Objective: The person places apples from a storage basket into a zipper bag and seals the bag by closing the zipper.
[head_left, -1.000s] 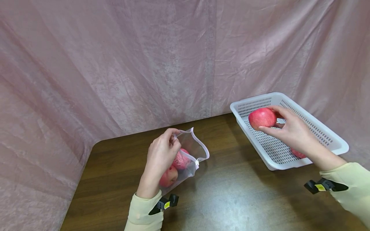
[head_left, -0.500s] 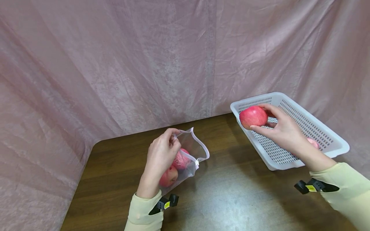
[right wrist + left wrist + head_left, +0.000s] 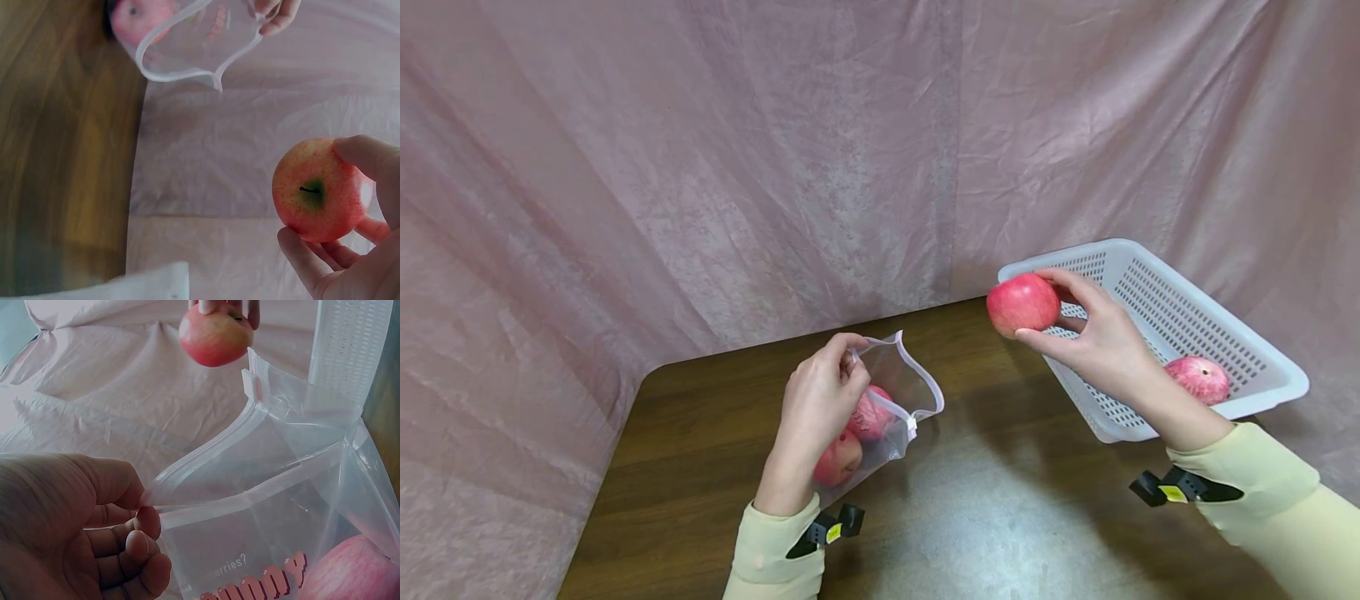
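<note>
My left hand [image 3: 822, 392] pinches the rim of a clear zip bag [image 3: 898, 371] between thumb and fingertips, as the left wrist view also shows. The bag's mouth gapes, with a white zip edge and slider. Two red apples lie inside; one apple [image 3: 871, 414] sits nearer the mouth, the other apple [image 3: 838, 460] lower down. Red lettering [image 3: 256, 581] runs across the bag's side. My right hand [image 3: 1097, 333] grips a red apple [image 3: 1021, 303] by thumb and fingers, in the air by the basket's left rim. In the right wrist view this apple's stem [image 3: 309, 189] faces the camera.
A white slatted plastic basket [image 3: 1180, 287] stands on the right of the brown wooden table [image 3: 715, 467]. One streaky red apple [image 3: 1199, 380] lies in its near right corner. Pink cloth [image 3: 790, 167] hangs behind and at the left of the table.
My right hand has carried its apple left, from over the basket to its left rim. The apple left in the basket has come into fuller view. My left hand and the bag have stayed still.
</note>
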Available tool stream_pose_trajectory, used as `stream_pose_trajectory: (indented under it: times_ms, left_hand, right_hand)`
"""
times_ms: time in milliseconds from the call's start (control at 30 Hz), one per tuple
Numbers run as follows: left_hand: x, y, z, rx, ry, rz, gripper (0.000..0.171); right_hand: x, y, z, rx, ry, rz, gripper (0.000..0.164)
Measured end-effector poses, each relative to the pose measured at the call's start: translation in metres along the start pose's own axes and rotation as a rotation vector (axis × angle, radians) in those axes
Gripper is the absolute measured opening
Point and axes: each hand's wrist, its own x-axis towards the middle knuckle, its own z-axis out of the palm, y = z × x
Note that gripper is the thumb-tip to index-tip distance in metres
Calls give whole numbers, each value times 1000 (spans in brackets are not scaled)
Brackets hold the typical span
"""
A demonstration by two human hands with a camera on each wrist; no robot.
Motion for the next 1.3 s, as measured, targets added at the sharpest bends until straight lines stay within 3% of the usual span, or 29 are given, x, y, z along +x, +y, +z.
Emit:
stream_pose_trajectory:
  times_ms: [667, 1300]
  left_hand:
    - [0, 1, -1, -9, -12, -14, 27]
    - [1, 0, -1, -20, -15, -5, 29]
  right_hand:
    - [-4, -10, 45, 120, -19, -35, 74]
    - [-7, -1, 98, 169, -167, -17, 75]
